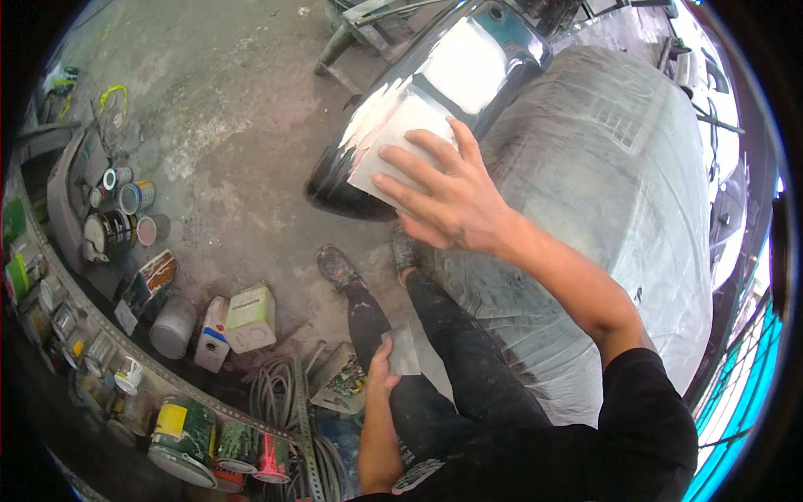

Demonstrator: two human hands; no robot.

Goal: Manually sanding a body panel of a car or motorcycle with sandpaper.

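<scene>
Pale-grey sheet half hidden under splayed right grip; left grip pinches small plate

The right hand covers part of the pale sheet, hiding the filler beneath. The left hand's fingers are mostly lost behind a small grey sheet. The top edge crops the glossy black car panel. Plastic sheeting blurs whatever it covers. Print on the green can is too small to read.
</scene>
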